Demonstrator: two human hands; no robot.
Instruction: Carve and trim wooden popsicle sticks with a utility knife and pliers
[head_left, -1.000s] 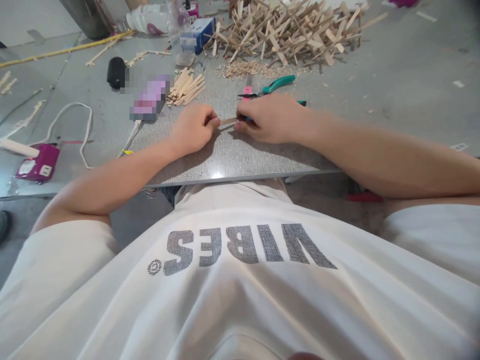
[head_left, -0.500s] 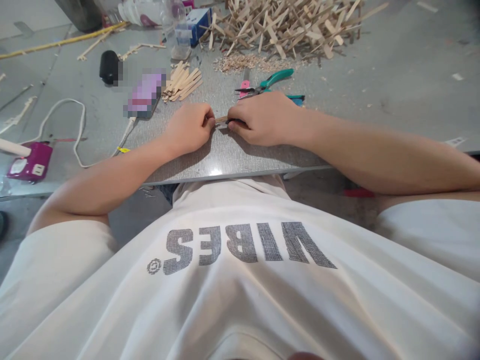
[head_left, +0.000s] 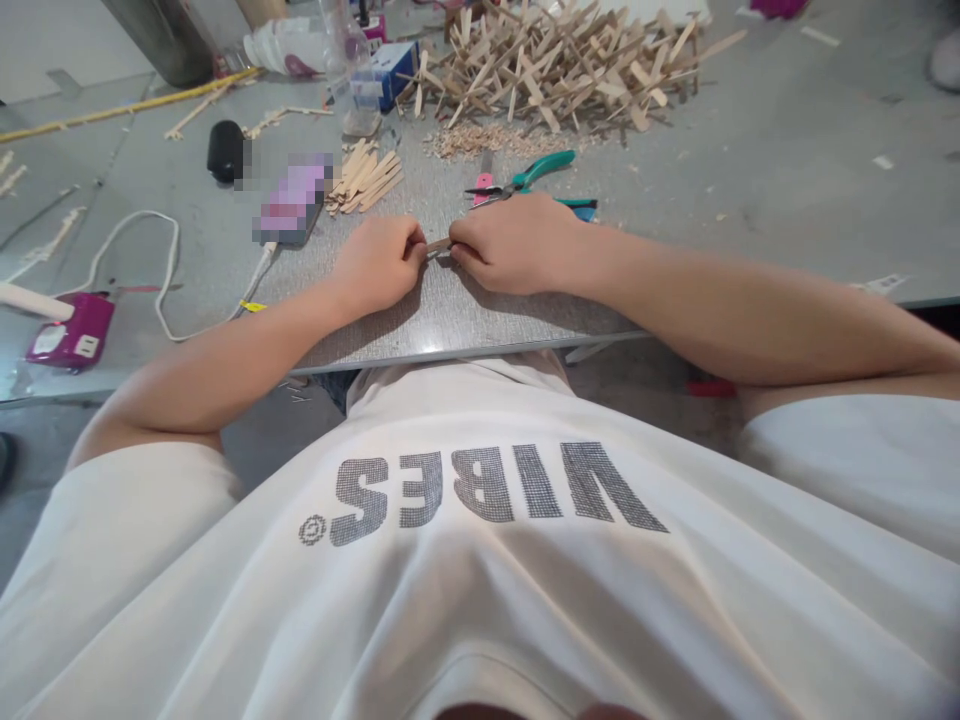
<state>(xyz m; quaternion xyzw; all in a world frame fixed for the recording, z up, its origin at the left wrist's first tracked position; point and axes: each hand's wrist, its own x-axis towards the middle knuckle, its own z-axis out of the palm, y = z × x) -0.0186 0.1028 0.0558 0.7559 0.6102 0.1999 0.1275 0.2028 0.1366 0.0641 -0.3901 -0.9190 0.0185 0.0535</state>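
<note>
Close to the table's front edge, my left hand (head_left: 381, 262) pinches one end of a small wooden stick (head_left: 438, 246). My right hand (head_left: 517, 243) is closed around the stick's other end, and its fingers hide most of that part. Just beyond my right hand lie pliers (head_left: 546, 165) with teal handles and a pink-ended metal tool (head_left: 484, 184). A small bunch of flat wooden sticks (head_left: 365, 180) rests beyond my left hand.
A large heap of wooden sticks (head_left: 555, 70) stands at the back, with wood shavings (head_left: 472, 140) before it. To the left are a phone (head_left: 296, 200) on a white cable (head_left: 174, 260), a black case (head_left: 226, 152) and a purple power socket (head_left: 71, 332). A blue box (head_left: 394, 75) sits behind.
The camera view has shifted slightly. Both hands remain at the stick; a dark thing seen earlier at my right fingertips is now mostly hidden, and the fingers look more closed.
</note>
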